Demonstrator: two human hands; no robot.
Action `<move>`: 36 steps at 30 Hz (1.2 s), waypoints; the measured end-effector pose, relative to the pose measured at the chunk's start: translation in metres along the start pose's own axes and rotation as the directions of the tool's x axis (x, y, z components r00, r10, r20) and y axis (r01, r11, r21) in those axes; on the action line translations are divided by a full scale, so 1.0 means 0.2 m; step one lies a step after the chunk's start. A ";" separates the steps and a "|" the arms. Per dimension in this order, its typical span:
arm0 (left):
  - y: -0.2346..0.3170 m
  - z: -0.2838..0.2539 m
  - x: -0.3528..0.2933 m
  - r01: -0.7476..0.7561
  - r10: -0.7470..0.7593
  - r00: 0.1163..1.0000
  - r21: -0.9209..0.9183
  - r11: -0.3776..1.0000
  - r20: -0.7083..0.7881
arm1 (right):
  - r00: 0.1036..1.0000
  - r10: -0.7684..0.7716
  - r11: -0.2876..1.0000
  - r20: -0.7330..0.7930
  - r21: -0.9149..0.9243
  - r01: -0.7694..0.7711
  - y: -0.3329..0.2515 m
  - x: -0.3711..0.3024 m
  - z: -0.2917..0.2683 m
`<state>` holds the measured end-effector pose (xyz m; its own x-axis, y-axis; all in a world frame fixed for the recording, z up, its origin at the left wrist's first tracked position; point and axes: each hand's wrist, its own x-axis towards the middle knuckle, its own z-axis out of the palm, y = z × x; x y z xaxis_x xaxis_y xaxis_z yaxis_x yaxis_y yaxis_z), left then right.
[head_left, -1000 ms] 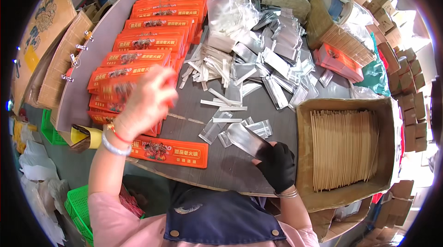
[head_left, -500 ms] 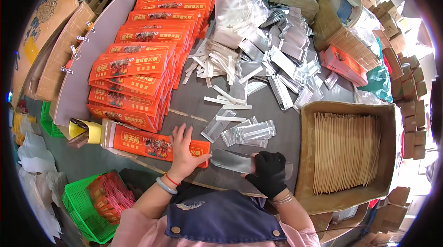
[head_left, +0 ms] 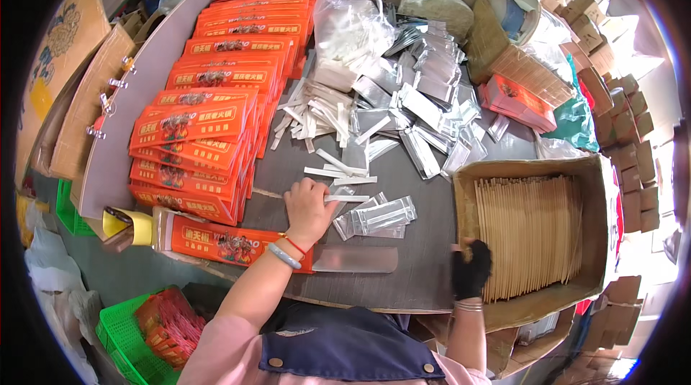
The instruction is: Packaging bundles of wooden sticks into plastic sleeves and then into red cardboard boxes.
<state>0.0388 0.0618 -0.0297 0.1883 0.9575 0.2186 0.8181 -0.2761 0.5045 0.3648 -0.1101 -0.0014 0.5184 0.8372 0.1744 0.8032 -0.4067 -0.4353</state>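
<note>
- Left hand [head_left: 309, 206], bare, pinches a thin white paper packet [head_left: 347, 198] at frame centre.
- Right hand [head_left: 471, 270], black-gloved, fingers curled over the cardboard box [head_left: 468, 191] rim at lower right, touching pale wooden sticks [head_left: 531, 230]; grip unclear.
- Glossy orange sleeves [head_left: 201, 119] stacked upper left.

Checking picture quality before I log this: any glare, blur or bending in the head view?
Head view: fisheye bends the table edge toward a black rim; daylight blows out the upper right corner; clear packets glint; left hand and gloved right hand look sharp.
</note>
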 end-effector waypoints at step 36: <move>-0.08 -0.46 0.05 0.208 -0.118 0.958 -0.350 0.914 0.261 | 0.718 0.694 0.594 0.063 0.514 -0.619 0.08 -0.04 -0.26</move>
<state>-0.0226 0.0679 0.0415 0.2260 0.9717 -0.0685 0.5965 -0.0825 0.7983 0.3881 -0.1422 0.0367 0.9106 0.3417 -0.2324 0.0050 -0.5715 -0.8206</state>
